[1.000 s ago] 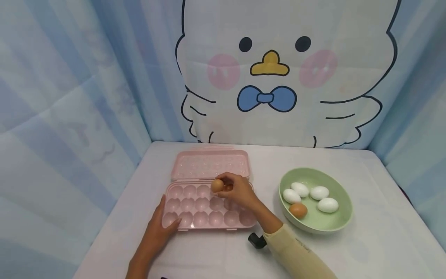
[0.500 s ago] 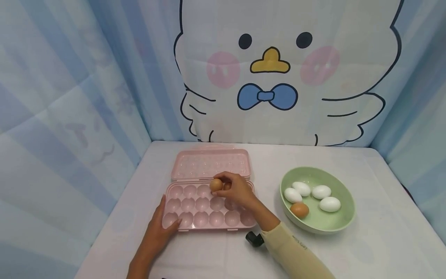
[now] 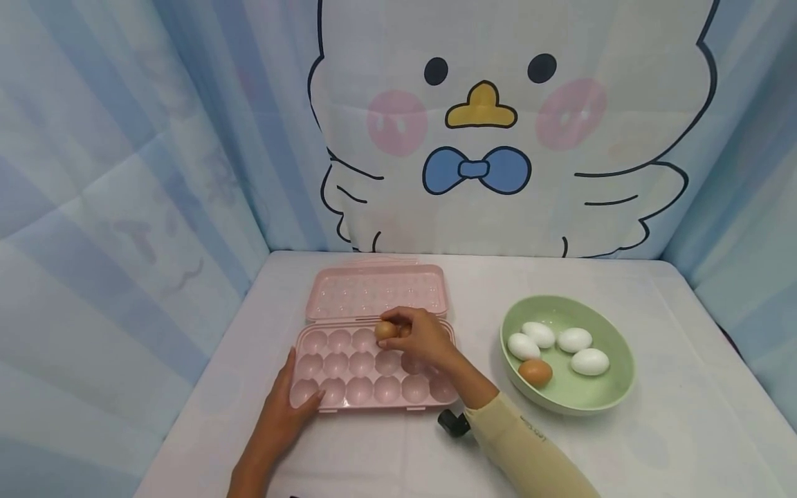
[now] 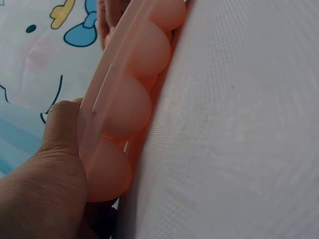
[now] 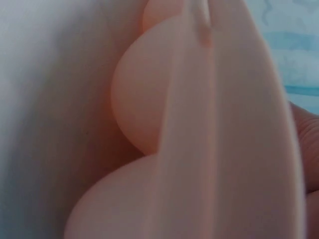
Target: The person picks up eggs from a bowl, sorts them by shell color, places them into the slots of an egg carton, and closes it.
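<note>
A pink egg box (image 3: 360, 391) lies on the white-covered table, its lid (image 3: 376, 290) folded back behind it. My left hand (image 3: 280, 411) holds the box's left end, with the thumb over the near rim; the left wrist view shows that thumb (image 4: 62, 127) against the rim. A brown egg (image 3: 385, 331) is pinched between the thumb and fingers of my right hand (image 3: 426, 339), low at a back-row cup. Right behind those fingers, another brown egg (image 3: 405, 330) shows in part. The right wrist view has mostly the underside of the egg box (image 5: 144, 89), close and blurred.
At the right stands a green bowl (image 3: 575, 395) with several white eggs (image 3: 590, 362) and one brown egg (image 3: 535, 373). A small black object (image 3: 453, 423) is by the right sleeve. Printed curtains (image 3: 205, 207) close off the back and sides.
My right hand has lowered the brown egg slightly, down and left into the back row. The left hand keeps its place on the egg box. The head view has shifted a little.
</note>
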Available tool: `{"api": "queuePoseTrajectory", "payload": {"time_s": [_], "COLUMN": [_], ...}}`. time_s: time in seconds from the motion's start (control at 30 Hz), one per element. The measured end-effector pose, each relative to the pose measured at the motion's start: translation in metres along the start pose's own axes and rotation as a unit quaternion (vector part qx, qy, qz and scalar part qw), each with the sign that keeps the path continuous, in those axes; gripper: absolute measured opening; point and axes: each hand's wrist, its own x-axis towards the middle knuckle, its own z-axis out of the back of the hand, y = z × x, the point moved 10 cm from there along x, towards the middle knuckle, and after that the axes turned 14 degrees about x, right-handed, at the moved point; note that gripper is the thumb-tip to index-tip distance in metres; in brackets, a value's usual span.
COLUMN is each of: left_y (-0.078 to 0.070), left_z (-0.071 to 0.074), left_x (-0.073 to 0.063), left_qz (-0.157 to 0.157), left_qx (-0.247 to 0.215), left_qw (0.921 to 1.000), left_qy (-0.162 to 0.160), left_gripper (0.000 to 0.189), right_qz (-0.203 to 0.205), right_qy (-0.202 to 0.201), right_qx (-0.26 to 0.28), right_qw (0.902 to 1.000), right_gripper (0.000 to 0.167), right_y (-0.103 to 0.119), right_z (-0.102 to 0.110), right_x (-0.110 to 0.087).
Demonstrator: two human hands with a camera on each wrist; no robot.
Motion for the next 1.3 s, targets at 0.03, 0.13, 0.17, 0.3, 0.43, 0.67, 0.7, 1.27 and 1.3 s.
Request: {"api": "queuePoseTrajectory", "payload": {"time_s": [0.03, 0.13, 0.17, 0.3, 0.43, 0.67, 0.7, 1.27, 1.3], "left_y": [0.000, 0.000, 0.000, 0.000, -0.002, -0.001, 0.000, -0.003, -0.003], "left_z": [0.000, 0.000, 0.000, 0.000, -0.004, -0.004, -0.004, -0.004, -0.006], "left_x": [0.000, 0.000, 0.000, 0.001, 0.002, 0.002, 0.002, -0.001, -0.001], "left_qz": [0.001, 0.002, 0.002, 0.001, 0.001, 0.009, 0.011, -0.002, 0.000], "left_qx": [-0.001, 0.000, 0.000, 0.004, 0.006, 0.020, 0.021, 0.030, 0.028], "left_qw": [1.0000, 1.0000, 1.0000, 1.0000, 1.0000, 0.9997, 0.9996, 0.9986, 0.9985], "left_qy": [0.000, 0.000, -0.001, -0.003, 0.005, 0.015, 0.016, 0.044, 0.048], "left_gripper": [0.108, 0.108, 0.108, 0.108, 0.109, 0.111, 0.111, 0.114, 0.115], "right_qz": [0.000, -0.006, -0.007, -0.004, -0.012, 0.010, 0.016, 0.083, 0.080], "right_qy": [-0.002, -0.010, -0.011, -0.012, -0.013, -0.013, -0.014, 0.047, 0.050], "right_qx": [-0.005, -0.007, -0.004, 0.032, 0.086, 0.134, 0.134, 0.061, 0.050], "right_qw": [1.0000, 0.9999, 0.9999, 0.9994, 0.9962, 0.9909, 0.9908, 0.9936, 0.9943], "right_gripper": [0.039, 0.033, 0.032, 0.032, 0.034, 0.035, 0.035, 0.048, 0.049], "right_y": [0.000, 0.001, 0.001, 0.002, -0.003, 0.005, 0.008, 0.086, 0.085], "right_z": [0.000, 0.001, 0.001, 0.002, 0.008, 0.016, 0.019, 0.070, 0.077], "right_x": [0.000, -0.001, -0.001, -0.002, -0.006, -0.010, -0.011, -0.072, -0.077]}}
